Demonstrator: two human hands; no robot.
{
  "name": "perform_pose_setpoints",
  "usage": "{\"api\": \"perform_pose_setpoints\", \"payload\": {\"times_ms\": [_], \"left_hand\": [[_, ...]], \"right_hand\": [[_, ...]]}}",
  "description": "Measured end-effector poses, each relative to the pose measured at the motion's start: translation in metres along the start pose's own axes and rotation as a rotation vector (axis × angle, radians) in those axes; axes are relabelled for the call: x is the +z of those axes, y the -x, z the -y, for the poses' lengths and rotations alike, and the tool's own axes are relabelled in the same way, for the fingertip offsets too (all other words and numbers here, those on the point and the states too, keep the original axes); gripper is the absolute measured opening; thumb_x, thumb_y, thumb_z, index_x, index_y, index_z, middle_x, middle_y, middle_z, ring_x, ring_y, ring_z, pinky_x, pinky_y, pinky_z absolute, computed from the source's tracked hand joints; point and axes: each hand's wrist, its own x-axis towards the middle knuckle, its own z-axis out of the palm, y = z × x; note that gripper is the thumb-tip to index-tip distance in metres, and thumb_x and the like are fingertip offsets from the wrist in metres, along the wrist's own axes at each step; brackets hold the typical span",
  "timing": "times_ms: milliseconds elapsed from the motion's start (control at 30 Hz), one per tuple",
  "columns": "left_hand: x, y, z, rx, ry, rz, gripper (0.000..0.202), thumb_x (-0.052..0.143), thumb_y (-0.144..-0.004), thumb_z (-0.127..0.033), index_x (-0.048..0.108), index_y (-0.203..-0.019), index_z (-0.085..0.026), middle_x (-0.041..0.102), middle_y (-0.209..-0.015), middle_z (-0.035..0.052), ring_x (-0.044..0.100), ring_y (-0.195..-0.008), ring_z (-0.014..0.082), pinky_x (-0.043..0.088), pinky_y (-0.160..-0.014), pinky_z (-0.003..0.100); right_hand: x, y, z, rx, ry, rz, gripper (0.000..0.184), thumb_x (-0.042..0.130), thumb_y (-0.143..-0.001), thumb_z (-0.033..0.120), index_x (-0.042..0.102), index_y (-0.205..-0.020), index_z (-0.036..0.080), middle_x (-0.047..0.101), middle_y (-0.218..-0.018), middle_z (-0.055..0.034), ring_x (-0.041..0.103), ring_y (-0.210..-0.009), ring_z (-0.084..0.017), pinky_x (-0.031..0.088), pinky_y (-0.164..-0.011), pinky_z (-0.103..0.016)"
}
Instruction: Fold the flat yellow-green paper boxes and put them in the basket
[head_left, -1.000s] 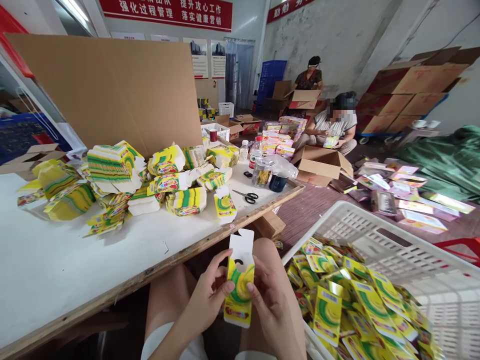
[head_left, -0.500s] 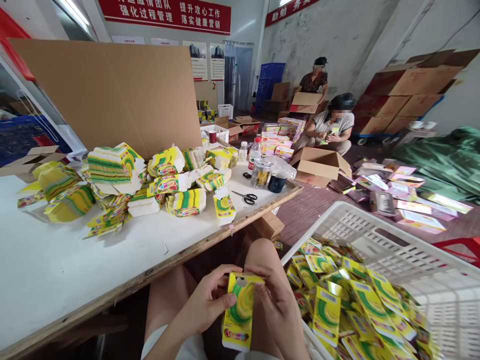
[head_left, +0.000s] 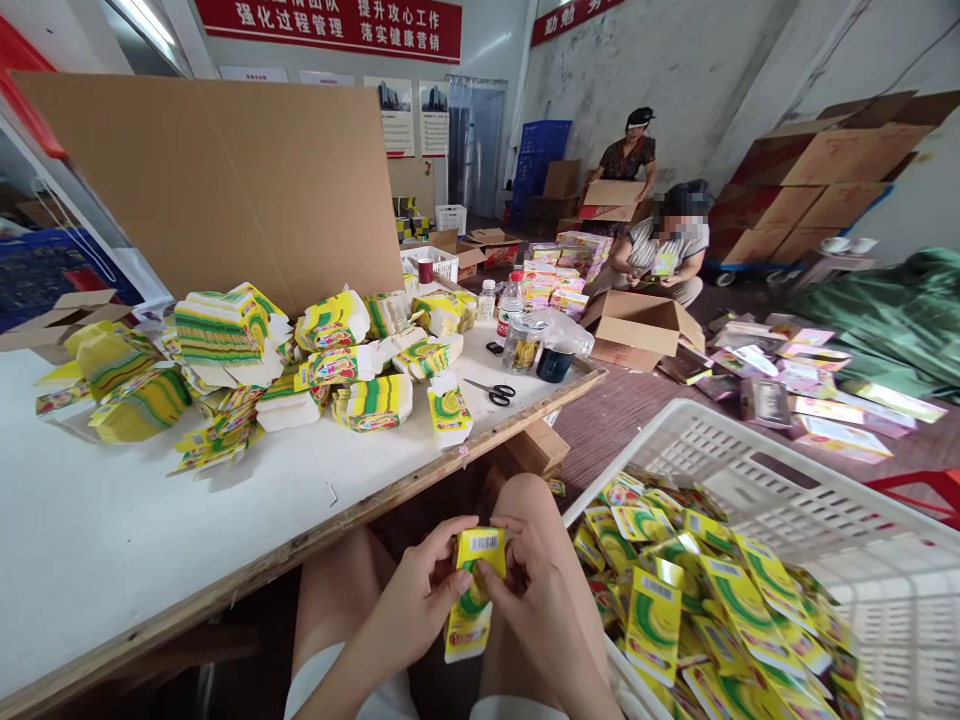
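Observation:
Over my lap, both hands grip one small yellow-and-green carton [head_left: 471, 592]. My left hand [head_left: 420, 595] wraps its left side, thumb across the front. My right hand [head_left: 536, 590] pinches the top edge, where the flap with a barcode is folded down. To my right stands a white plastic crate [head_left: 757, 480] filled with several finished cartons of the same kind [head_left: 697, 600]. Bundles of flat yellow-green carton blanks [head_left: 285, 360] are heaped on the white table [head_left: 150, 540] to my left.
A pair of scissors [head_left: 491, 391], jars and bottles [head_left: 525, 340] sit at the table's far corner. A big cardboard sheet [head_left: 225, 180] stands behind the blanks. Two other people [head_left: 660, 240] work among cardboard boxes [head_left: 637, 330] farther back. Packets [head_left: 810, 400] lie on the floor.
The carton's white top flap stood up a second ago; it is now folded down and closed, and my hands have drawn closer together around the top.

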Motion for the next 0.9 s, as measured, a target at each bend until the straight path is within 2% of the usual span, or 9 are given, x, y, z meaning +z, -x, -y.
{"api": "perform_pose_setpoints", "payload": {"times_ms": [267,433,533,600,667,733,800,833,900], "left_hand": [[0.004,-0.001,0.003,-0.026,0.008,-0.064,0.048,0.063,-0.090,-0.027,0.055,-0.138,-0.024,0.064,-0.135,0.0122,0.063,-0.118,0.0278,0.049,-0.102,0.039],[0.000,-0.004,0.004,-0.076,0.181,-0.087,0.047,0.072,-0.084,-0.034,0.060,-0.127,-0.020,0.074,-0.114,0.0122,0.071,-0.097,0.0263,0.056,-0.081,0.033],[0.004,-0.006,0.007,-0.104,0.236,-0.045,0.047,0.076,-0.081,-0.031,0.062,-0.124,-0.019,0.076,-0.105,0.0099,0.072,-0.088,0.0233,0.056,-0.075,0.029],[0.010,-0.009,0.007,-0.088,0.215,-0.017,0.044,0.075,-0.082,-0.030,0.063,-0.122,-0.019,0.077,-0.104,0.0095,0.073,-0.089,0.0229,0.056,-0.076,0.029],[0.015,-0.019,0.005,-0.023,0.144,0.010,0.044,0.069,-0.086,-0.032,0.061,-0.127,-0.019,0.076,-0.109,0.0111,0.073,-0.093,0.0242,0.057,-0.079,0.031],[0.013,-0.037,0.002,0.121,-0.041,-0.021,0.047,0.061,-0.092,-0.033,0.055,-0.137,-0.020,0.072,-0.123,0.0135,0.071,-0.107,0.0257,0.057,-0.090,0.036],[0.001,-0.066,0.002,0.296,-0.339,-0.150,0.051,0.055,-0.096,-0.030,0.047,-0.145,-0.021,0.062,-0.139,0.0147,0.061,-0.126,0.0266,0.048,-0.107,0.042],[-0.008,-0.082,0.003,0.365,-0.543,-0.244,0.053,0.056,-0.095,-0.030,0.045,-0.146,-0.021,0.057,-0.146,0.0146,0.054,-0.135,0.0273,0.042,-0.113,0.045],[-0.029,-0.115,0.008,0.399,-0.655,-0.337,0.061,0.062,-0.090,-0.026,0.043,-0.148,-0.018,0.044,-0.155,0.0172,0.037,-0.147,0.0324,0.029,-0.120,0.055]], "right_hand": [[0.006,0.003,-0.004,0.036,0.048,-0.032,0.032,0.071,-0.077,0.026,0.066,-0.108,0.022,0.073,-0.090,-0.0041,0.067,-0.069,-0.021,0.051,-0.059,-0.029],[-0.001,0.004,-0.006,0.038,-0.099,0.088,0.034,0.069,-0.086,0.040,0.070,-0.114,0.021,0.067,-0.074,-0.0012,0.064,-0.068,-0.021,0.053,-0.065,-0.030],[-0.006,0.003,-0.007,0.093,-0.219,0.086,0.032,0.071,-0.085,0.046,0.073,-0.104,0.021,0.072,-0.085,-0.0053,0.068,-0.082,-0.024,0.055,-0.076,-0.033],[-0.007,0.002,-0.008,0.115,-0.296,0.044,0.030,0.076,-0.080,0.047,0.073,-0.094,0.021,0.073,-0.085,-0.0061,0.068,-0.082,-0.025,0.056,-0.075,-0.034],[-0.011,0.001,-0.011,0.135,-0.395,-0.056,0.028,0.082,-0.074,0.044,0.070,-0.087,0.021,0.072,-0.078,-0.0034,0.068,-0.074,-0.022,0.056,-0.067,-0.031],[-0.017,-0.001,-0.017,0.123,-0.536,-0.301,0.032,0.086,-0.070,0.039,0.066,-0.089,0.024,0.070,-0.072,0.0023,0.065,-0.062,-0.016,0.054,-0.058,-0.026],[-0.024,-0.001,-0.026,0.095,-0.709,-0.581,0.037,0.088,-0.068,0.036,0.062,-0.092,0.026,0.070,-0.073,0.0058,0.067,-0.061,-0.014,0.055,-0.060,-0.025],[-0.027,0.000,-0.031,0.098,-0.785,-0.672,0.039,0.088,-0.067,0.036,0.061,-0.093,0.027,0.072,-0.077,0.0054,0.070,-0.065,-0.015,0.058,-0.064,-0.027],[-0.030,0.004,-0.044,0.179,-0.869,-0.674,0.040,0.088,-0.067,0.038,0.061,-0.094,0.025,0.077,-0.090,-0.0005,0.076,-0.081,-0.020,0.061,-0.074,-0.034]]}}
